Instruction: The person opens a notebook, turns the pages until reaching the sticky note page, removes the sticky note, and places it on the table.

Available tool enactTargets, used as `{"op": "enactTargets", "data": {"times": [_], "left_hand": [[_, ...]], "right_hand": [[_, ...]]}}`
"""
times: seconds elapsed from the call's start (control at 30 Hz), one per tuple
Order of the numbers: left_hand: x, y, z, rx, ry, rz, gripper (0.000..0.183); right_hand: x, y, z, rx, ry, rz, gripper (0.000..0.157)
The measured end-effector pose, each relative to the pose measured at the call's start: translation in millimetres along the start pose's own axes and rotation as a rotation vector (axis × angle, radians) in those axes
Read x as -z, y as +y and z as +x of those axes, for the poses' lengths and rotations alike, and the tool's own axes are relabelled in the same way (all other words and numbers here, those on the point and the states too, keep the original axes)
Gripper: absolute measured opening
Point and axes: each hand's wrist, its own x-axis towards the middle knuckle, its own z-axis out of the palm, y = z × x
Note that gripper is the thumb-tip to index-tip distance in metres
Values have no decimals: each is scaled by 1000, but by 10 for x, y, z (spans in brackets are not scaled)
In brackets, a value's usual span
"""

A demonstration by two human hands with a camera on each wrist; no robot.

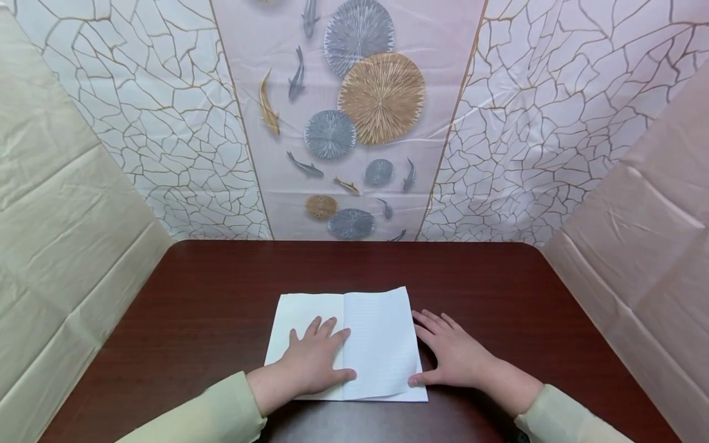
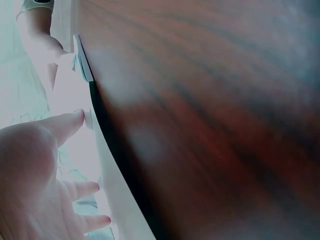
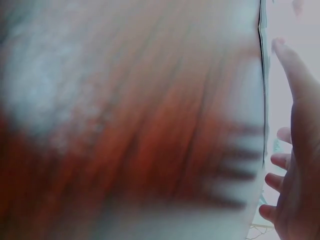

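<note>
An open notebook (image 1: 379, 344) lies on the dark red-brown table, its right-hand page faintly ruled and its left-hand page plain white. Across the left page spreads my left hand (image 1: 312, 363), fingers apart, with the thumb reaching over the fold onto the right page. At the notebook's right edge is my right hand (image 1: 456, 354), its thumb by the lower right corner and its fingers stretched along the side. The right page lifts slightly at its top and lower right corners. In the left wrist view, the left palm (image 2: 30, 165) shows above the paper.
The table (image 1: 210, 277) has a glossy wood-grain top with rounded far corners. Behind it hangs a patterned cloth (image 1: 349, 178) with fish and round leaf shapes. Beige cloth panels (image 1: 637, 246) flank both sides.
</note>
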Motion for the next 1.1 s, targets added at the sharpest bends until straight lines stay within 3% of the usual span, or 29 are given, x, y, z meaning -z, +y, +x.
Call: {"op": "enactTargets", "data": {"times": [0.33,0.67,1.1], "left_hand": [[14,-3,-4,-69,83,44,69],[73,181,-113,-190,147,120,70],[29,309,-163,-479,317,473,64]], "right_hand": [[-3,-12,3,10,9,-3,111],[-2,-42,5,19,31,0,106],[-21,-46,-4,28,47,-12,104]]}}
